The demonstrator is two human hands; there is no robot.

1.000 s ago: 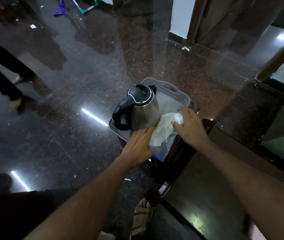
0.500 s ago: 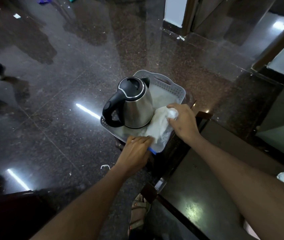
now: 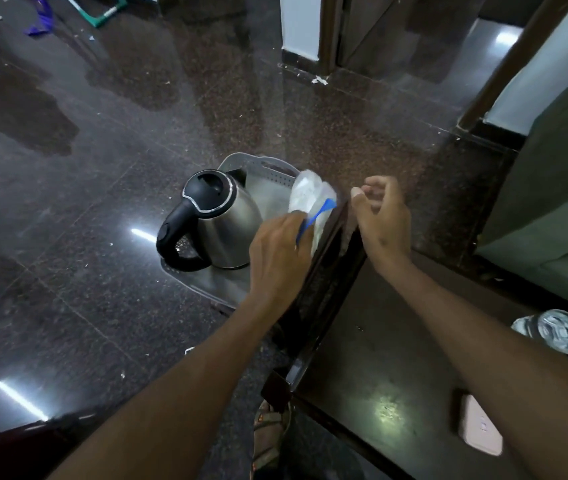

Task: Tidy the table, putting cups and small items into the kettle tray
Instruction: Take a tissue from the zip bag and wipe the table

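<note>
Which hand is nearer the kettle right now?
Left. The left hand is right beside the kettle, gripping the plastic bag; the right hand hovers past the tray's far side.

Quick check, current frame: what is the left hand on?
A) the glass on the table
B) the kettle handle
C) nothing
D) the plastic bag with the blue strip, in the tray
D: the left hand holds the plastic bag at its blue strip, beside the kettle in the tray; the right hand hangs free, holding nothing.
</note>
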